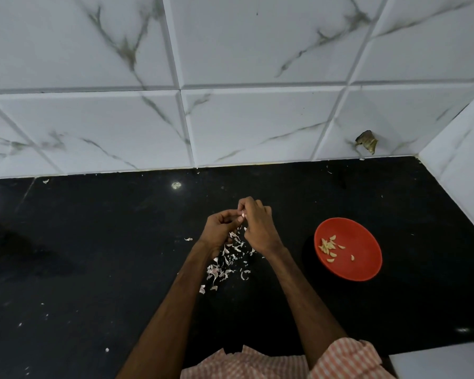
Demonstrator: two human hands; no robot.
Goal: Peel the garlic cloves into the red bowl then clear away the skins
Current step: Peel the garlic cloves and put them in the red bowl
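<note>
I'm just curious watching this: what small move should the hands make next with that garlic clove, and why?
Probably pull the skin off the clove: the left hand and right hand both pinch it above the heap of skins, not over the red bowl, where peeled cloves lie.

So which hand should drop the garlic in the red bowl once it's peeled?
Probably the right hand. The round red plastic bowl sits on the black counter to that side, nearer it, while the left hand would have to cross over. Both hands pinch the small pale garlic clove now.
</note>
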